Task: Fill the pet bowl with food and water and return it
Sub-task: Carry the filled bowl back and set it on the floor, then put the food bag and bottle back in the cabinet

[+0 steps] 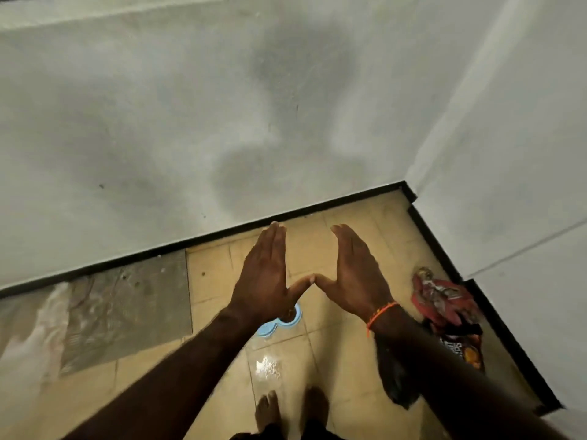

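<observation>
Head cam: left hand (263,277) & right hand (355,274) flat, empty, thumbs touching; blue bowl (279,322) on floor below left grip, prob. light, rigid plastic, sloshy if filled, so take by both rims.

2 hands: left (263,274), right (355,274), flat, thumbs touching. 1 blue bowl (279,323), partly hidden. 1 red bag (444,300). 2 bare feet (270,408). 1 orange wristband (379,314).
</observation>
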The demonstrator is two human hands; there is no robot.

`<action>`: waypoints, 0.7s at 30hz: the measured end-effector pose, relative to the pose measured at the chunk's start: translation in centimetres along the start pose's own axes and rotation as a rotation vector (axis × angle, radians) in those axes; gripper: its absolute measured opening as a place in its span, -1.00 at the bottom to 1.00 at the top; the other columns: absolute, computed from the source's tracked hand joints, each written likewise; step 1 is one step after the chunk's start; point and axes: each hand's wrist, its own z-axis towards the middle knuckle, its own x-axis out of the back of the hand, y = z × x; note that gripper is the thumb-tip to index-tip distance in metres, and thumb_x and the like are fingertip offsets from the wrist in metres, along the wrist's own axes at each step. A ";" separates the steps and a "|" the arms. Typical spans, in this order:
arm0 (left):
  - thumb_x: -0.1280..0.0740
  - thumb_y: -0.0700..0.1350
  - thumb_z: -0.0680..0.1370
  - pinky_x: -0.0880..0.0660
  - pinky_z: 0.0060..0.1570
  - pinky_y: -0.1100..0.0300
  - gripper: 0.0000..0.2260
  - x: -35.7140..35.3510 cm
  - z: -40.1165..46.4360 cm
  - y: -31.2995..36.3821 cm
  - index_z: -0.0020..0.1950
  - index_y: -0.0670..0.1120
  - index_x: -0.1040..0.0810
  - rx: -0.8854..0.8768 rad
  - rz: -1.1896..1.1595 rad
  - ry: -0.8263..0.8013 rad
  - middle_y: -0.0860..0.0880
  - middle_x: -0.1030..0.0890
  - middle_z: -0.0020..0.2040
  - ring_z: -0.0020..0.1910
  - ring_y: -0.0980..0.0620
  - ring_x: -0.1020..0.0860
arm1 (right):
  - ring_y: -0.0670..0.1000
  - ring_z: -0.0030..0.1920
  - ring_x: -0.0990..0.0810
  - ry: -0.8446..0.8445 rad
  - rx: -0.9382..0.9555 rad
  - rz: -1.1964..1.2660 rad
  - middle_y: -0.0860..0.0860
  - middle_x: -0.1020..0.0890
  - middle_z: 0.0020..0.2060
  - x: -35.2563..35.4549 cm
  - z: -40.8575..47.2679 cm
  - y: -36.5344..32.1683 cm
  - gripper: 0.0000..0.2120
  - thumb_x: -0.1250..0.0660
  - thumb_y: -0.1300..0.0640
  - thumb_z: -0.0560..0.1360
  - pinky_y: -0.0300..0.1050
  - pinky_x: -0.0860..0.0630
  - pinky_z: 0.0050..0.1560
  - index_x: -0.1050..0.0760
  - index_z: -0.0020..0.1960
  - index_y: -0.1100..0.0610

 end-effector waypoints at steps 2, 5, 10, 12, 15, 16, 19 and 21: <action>-0.18 0.49 0.52 0.00 0.58 0.05 0.00 2.6 0.2 2.7 0.70 -0.12 0.08 -0.051 -0.008 0.031 -0.13 0.00 0.71 0.68 -0.09 0.01 | 0.13 0.57 -0.26 0.077 -0.037 0.000 0.11 -0.23 0.60 4.2 -1.7 -0.3 -0.03 -0.51 -0.22 0.43 0.08 -0.39 0.47 -0.09 0.62 0.13; -0.15 0.51 0.51 0.01 0.58 0.06 0.00 5.7 0.9 6.2 0.70 -0.08 0.13 -0.149 -0.017 0.061 -0.10 0.01 0.71 0.68 -0.08 0.02 | 0.11 0.59 -0.23 0.197 -0.104 -0.009 0.08 -0.19 0.62 9.7 -4.1 -0.7 -0.01 -0.50 -0.22 0.42 0.12 -0.38 0.48 -0.02 0.62 0.05; -0.17 0.49 0.51 0.02 0.57 0.07 0.00 9.8 2.8 11.8 0.70 -0.10 0.11 -0.381 -0.018 0.078 -0.11 0.01 0.71 0.69 -0.09 0.02 | 0.09 0.59 -0.22 0.410 -0.221 -0.059 0.06 -0.22 0.61 16.6 -8.9 -1.2 -0.03 -0.50 -0.20 0.41 0.12 -0.35 0.50 -0.04 0.61 0.03; -0.17 0.49 0.51 0.02 0.58 0.06 0.00 11.0 3.1 14.1 0.70 -0.12 0.08 -0.478 -0.025 0.078 -0.13 0.00 0.71 0.69 -0.09 0.01 | 0.07 0.60 -0.18 0.484 -0.298 -0.075 0.04 -0.20 0.62 18.5 -11.4 -1.7 -0.03 -0.49 -0.19 0.41 0.09 -0.31 0.53 -0.06 0.63 0.04; -0.11 0.54 0.47 -0.02 0.60 0.00 0.04 12.0 3.3 17.8 0.70 -0.10 0.10 -0.607 -0.041 0.053 -0.13 0.05 0.71 0.69 -0.10 0.05 | 0.03 0.62 -0.11 0.576 -0.393 -0.103 0.02 -0.15 0.64 20.4 -15.2 -2.4 -0.05 -0.47 -0.20 0.44 -0.03 -0.18 0.53 -0.04 0.64 0.01; -0.11 0.54 0.46 -0.02 0.60 -0.02 0.04 12.1 3.1 19.0 0.70 -0.09 0.11 -0.652 -0.055 0.042 -0.12 0.06 0.72 0.69 -0.10 0.06 | 0.02 0.62 -0.10 0.603 -0.425 -0.123 0.02 -0.14 0.64 20.9 -16.6 -2.7 -0.06 -0.46 -0.20 0.45 -0.05 -0.15 0.53 -0.03 0.65 0.02; -0.08 0.53 0.48 -0.03 0.57 -0.04 -0.01 12.1 2.1 22.6 0.70 -0.06 0.08 -0.766 -0.105 0.012 -0.10 0.06 0.72 0.69 -0.10 0.05 | 0.03 0.64 -0.08 0.691 -0.518 -0.163 0.04 -0.10 0.66 22.2 -20.9 -3.4 -0.13 -0.35 -0.24 0.55 -0.01 -0.14 0.58 -0.02 0.66 0.05; -0.04 0.48 0.53 -0.06 0.56 -0.07 -0.09 12.1 1.1 25.1 0.70 -0.06 0.05 -0.851 -0.148 -0.011 -0.11 0.04 0.71 0.69 -0.10 0.05 | 0.04 0.65 -0.06 0.760 -0.591 -0.193 0.04 -0.07 0.67 22.9 -23.9 -3.9 -0.21 -0.24 -0.26 0.61 0.03 -0.14 0.61 0.00 0.67 0.06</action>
